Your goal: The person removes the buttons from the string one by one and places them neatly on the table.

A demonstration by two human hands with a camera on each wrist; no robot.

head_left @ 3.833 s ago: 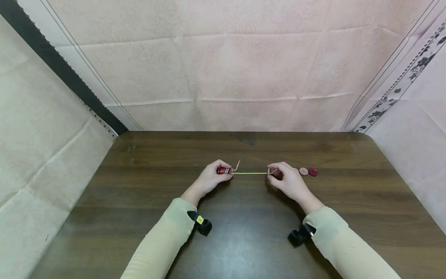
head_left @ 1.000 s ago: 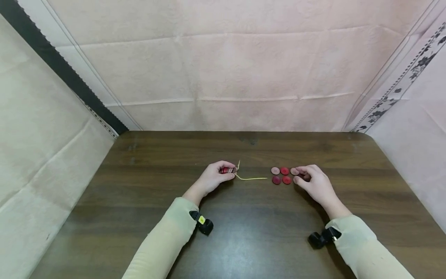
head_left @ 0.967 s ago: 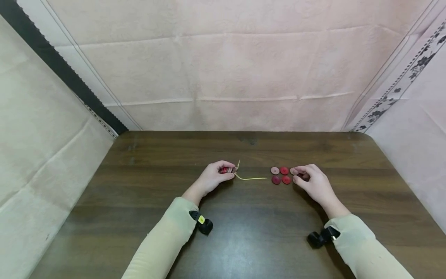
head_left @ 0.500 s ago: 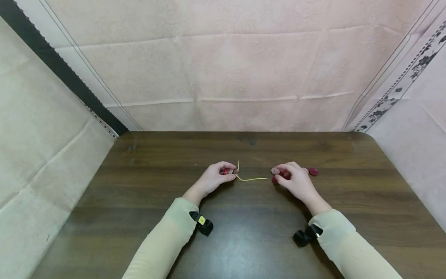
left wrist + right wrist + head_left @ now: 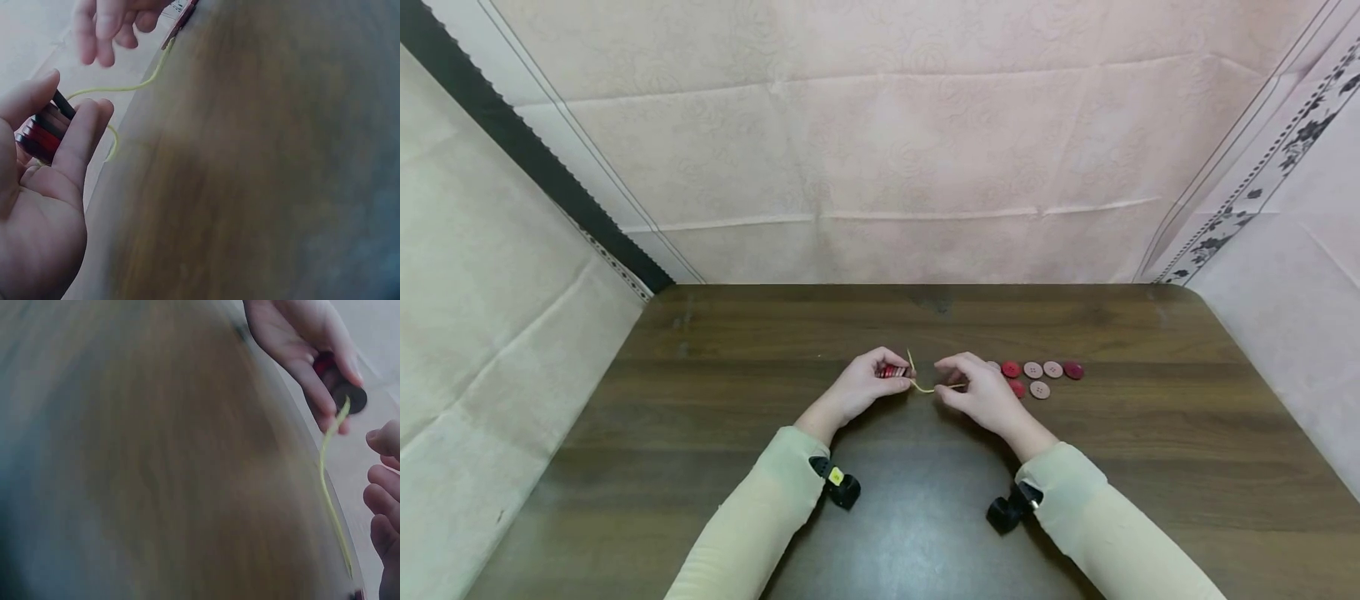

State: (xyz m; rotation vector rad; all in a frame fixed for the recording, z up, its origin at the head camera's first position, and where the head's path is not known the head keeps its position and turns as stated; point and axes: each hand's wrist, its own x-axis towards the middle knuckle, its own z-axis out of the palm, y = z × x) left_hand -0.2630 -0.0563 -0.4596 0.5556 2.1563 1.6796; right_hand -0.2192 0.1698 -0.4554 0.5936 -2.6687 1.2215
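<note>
My left hand (image 5: 853, 387) pinches a short stack of red, pink and dark buttons (image 5: 892, 372) between thumb and fingers. A yellow string (image 5: 922, 389) runs out of the stack; one short end stands up, and the longer end trails right. Close over that longer end is my right hand (image 5: 988, 400), its fingers loosely bent and parted. In the right wrist view, the string (image 5: 324, 472) hangs from the dark end button (image 5: 356, 400), apart from the right fingertips (image 5: 374, 435). The left wrist view shows the stack (image 5: 45, 131) edge-on, with nothing between the right fingers (image 5: 106, 53).
Loose buttons lie in two rows right of the right hand: red (image 5: 1011, 368), pink (image 5: 1053, 370) and dark red (image 5: 1073, 371) ones, with another red (image 5: 1017, 388) and pink (image 5: 1040, 390) in front. The hand partly covers the row's left end. A brown wooden table (image 5: 917, 500) lies beneath.
The right hand earlier held a button on the taut string, released it, and went to the loose buttons. It has since moved left to the string end. The left hand kept its grip.
</note>
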